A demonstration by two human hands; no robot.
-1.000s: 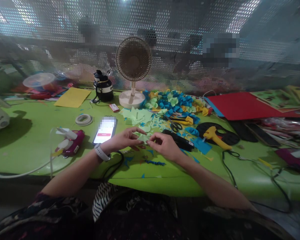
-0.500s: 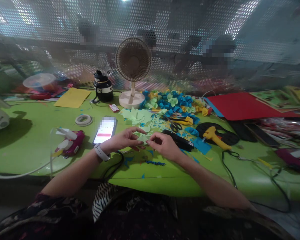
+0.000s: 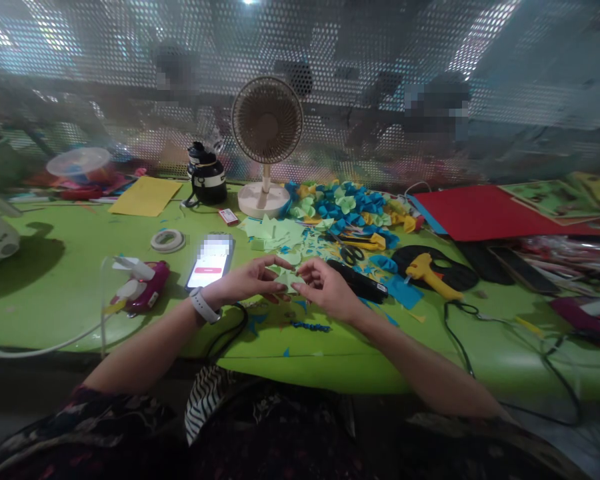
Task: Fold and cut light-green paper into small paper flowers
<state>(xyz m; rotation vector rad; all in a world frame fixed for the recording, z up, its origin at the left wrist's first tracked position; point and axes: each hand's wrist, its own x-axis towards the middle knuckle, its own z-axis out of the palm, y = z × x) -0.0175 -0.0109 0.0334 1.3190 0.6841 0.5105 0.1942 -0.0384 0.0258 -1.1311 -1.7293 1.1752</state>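
Between my two hands is a small light green paper piece (image 3: 287,280), held over the green table. My left hand (image 3: 250,280), with a pale watch on its wrist, pinches the paper's left side between thumb and fingers. On the other side, my right hand (image 3: 325,283) grips its right edge, fingers curved. Fingers cover part of the paper, so its full shape is hidden. Just beyond lie light green paper pieces (image 3: 275,233) and small scraps. Close to my right hand rests a black elongated object (image 3: 360,281). A blue twisted strand (image 3: 310,327) lies nearer to me.
A beige fan (image 3: 267,123) stands at the back beside a heap of folded blue, green and yellow paper (image 3: 353,203). Scissors (image 3: 353,253) and a yellow glue gun (image 3: 430,275) lie to the right. A lit phone (image 3: 210,261), tape roll (image 3: 167,241) and purple power strip (image 3: 147,290) are left.
My right hand's fingers have lifted and spread a little around the green paper, which now shows more between the hands. My left hand has hardly moved.
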